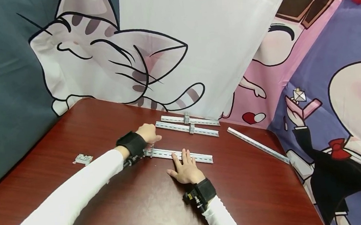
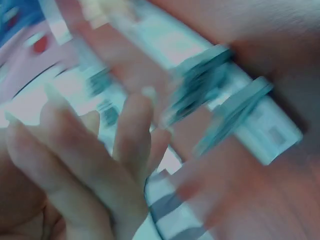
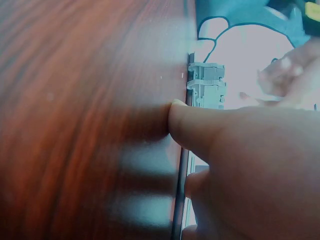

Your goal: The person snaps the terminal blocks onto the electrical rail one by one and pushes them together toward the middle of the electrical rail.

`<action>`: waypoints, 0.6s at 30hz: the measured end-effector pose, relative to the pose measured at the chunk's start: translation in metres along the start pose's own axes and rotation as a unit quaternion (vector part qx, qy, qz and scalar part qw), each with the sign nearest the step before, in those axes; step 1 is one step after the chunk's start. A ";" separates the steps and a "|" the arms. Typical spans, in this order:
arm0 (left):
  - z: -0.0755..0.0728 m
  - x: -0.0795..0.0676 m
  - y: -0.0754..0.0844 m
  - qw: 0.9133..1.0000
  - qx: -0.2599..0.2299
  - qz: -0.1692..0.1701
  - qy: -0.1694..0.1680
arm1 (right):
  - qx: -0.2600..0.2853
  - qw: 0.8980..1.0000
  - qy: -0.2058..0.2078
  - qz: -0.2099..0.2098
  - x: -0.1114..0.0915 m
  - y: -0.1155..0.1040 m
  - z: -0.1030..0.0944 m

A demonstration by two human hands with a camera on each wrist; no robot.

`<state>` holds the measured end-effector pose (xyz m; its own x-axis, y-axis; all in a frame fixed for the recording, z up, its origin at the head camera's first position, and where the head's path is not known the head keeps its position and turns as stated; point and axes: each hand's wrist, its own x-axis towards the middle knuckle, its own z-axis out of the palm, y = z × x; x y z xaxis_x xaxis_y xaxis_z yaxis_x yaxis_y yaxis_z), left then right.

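Observation:
A slotted metal DIN rail (image 1: 201,158) lies across the middle of the table. Near its left end two grey terminal blocks (image 2: 235,112) stand on it, a small gap apart in the left wrist view. My right hand (image 1: 186,169) rests on the rail with spread, straight fingers, its thumb on the tabletop in the right wrist view. Above the blocks hovers my left hand (image 1: 148,133), apart from them. Its fingers (image 2: 70,145) are loosely bent with nothing between them, blurred in the left wrist view. Left of that forearm lies a loose terminal block (image 1: 83,159).
Toward the back lie two more rails, a farther one (image 1: 206,122) and a nearer one (image 1: 172,126), with terminal blocks (image 1: 186,117) clipped on. A bare rail (image 1: 258,144) slants along the right side. Printed cloth (image 1: 217,24) hangs behind the table (image 1: 138,212).

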<state>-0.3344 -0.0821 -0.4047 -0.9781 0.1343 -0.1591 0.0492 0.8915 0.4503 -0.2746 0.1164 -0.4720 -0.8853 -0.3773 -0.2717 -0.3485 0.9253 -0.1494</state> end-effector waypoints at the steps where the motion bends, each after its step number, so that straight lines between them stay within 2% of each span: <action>1: -0.007 -0.004 -0.006 1.000 -0.015 0.010 -0.009 | -0.002 1.000 0.000 -0.001 0.000 0.000 0.002; 5: -0.028 -0.025 -0.039 0.996 -0.073 0.040 -0.039 | -0.005 1.000 0.001 -0.001 0.000 0.000 0.006; 8: -0.031 -0.041 -0.065 0.990 -0.128 0.035 -0.055 | -0.007 1.000 0.003 0.003 -0.001 0.001 0.005; 10: -0.030 -0.049 -0.079 0.987 -0.147 0.027 -0.057 | -0.002 1.000 0.003 0.002 -0.001 0.001 0.004; 14: -0.031 -0.068 -0.102 0.990 -0.130 0.041 -0.038 | 0.005 1.000 0.003 -0.007 0.000 0.001 0.003; 18: -0.036 -0.092 -0.115 0.993 -0.096 0.061 -0.024 | 0.004 1.000 0.001 -0.010 0.000 -0.001 0.003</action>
<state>-0.2578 -0.2131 -0.4101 -0.9562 0.2613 -0.1322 0.1235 0.7693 0.6269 -0.2733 0.1153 -0.4746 -0.8790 -0.3949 -0.2672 -0.3632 0.9176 -0.1613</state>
